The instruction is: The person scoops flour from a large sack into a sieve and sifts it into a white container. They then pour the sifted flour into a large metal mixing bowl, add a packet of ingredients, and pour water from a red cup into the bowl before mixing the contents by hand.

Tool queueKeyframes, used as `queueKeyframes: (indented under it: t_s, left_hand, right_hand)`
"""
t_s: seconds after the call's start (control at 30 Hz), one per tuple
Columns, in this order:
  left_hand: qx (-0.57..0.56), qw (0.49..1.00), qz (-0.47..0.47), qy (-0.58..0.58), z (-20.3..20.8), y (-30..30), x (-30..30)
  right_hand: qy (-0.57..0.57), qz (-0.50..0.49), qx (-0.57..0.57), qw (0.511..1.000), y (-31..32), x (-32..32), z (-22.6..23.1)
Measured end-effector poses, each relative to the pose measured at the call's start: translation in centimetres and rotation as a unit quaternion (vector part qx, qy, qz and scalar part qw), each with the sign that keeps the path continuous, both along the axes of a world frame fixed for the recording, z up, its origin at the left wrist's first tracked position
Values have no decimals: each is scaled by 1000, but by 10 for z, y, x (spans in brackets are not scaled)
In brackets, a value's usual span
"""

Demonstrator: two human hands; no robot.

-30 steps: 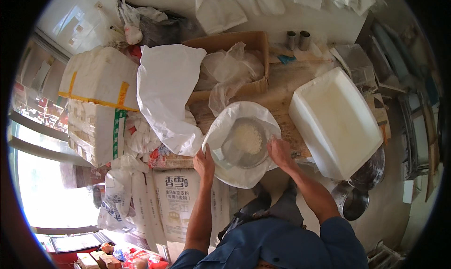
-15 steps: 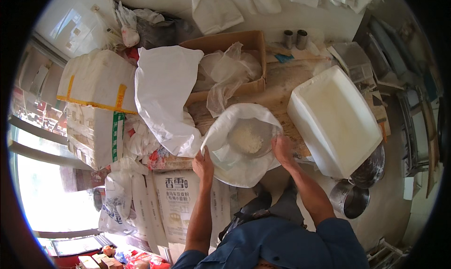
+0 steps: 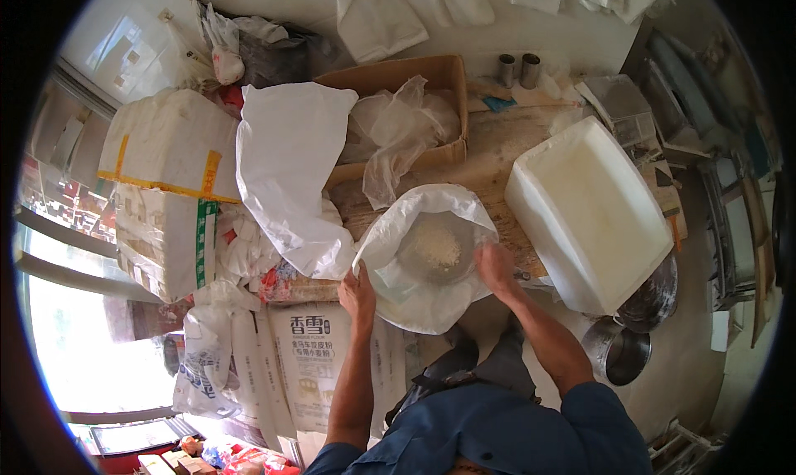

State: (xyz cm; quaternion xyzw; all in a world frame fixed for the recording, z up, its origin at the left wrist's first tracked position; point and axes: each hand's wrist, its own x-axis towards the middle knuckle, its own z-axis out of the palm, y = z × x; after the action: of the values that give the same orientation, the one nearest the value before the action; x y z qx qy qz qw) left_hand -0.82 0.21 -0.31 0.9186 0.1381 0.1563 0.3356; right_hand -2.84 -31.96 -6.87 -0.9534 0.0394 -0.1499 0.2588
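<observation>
In front of me a white plastic bag (image 3: 439, 316) hangs wide-mouthed at the table's front edge. My left hand (image 3: 357, 293) is closed on the left side of its rim, pinching the plastic. Within the mouth sits a round sieve (image 3: 408, 255) with a mesh bottom, and a small heap of white, flour-like powder (image 3: 438, 244) lies on the mesh. My right hand (image 3: 496, 268) is closed at the right edge of the sieve, its fingers partly hidden. What lies deeper in the bag is out of sight.
A white foam box (image 3: 593, 218) stands on the right, with a metal pot (image 3: 618, 351) below it. Behind the bag are a cardboard box (image 3: 454, 150) holding clear plastic and a white sheet (image 3: 290, 168). Foam boxes (image 3: 170, 143) are stacked left, above flour sacks (image 3: 311, 367).
My right hand and the sieve have shifted slightly to the left. The powder on the mesh has moved and spread a little. My left hand stays at the bag's rim.
</observation>
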Motion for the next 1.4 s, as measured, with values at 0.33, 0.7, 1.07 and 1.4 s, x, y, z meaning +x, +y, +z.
queueKeyframes:
  t_s: [0.33, 0.7, 1.07, 1.4]
  left_hand:
    - [-1, 1000, -1, 13, 5, -2, -3]
    - [-4, 999, 14, 46, 1, 3, -6]
    - [-16, 997, 29, 71, -18, 20, 2]
    - [33, 994, 62, 79, -12, 22, 5]
  right_hand:
    - [-8, 6, -17, 1000, 0, -5, 2]
    - [15, 81, -11, 997, 2, -16, 11]
    - [41, 31, -76, 996, -14, -40, 65]
    - [-9, -87, 95, 992, -191, -68, 162]
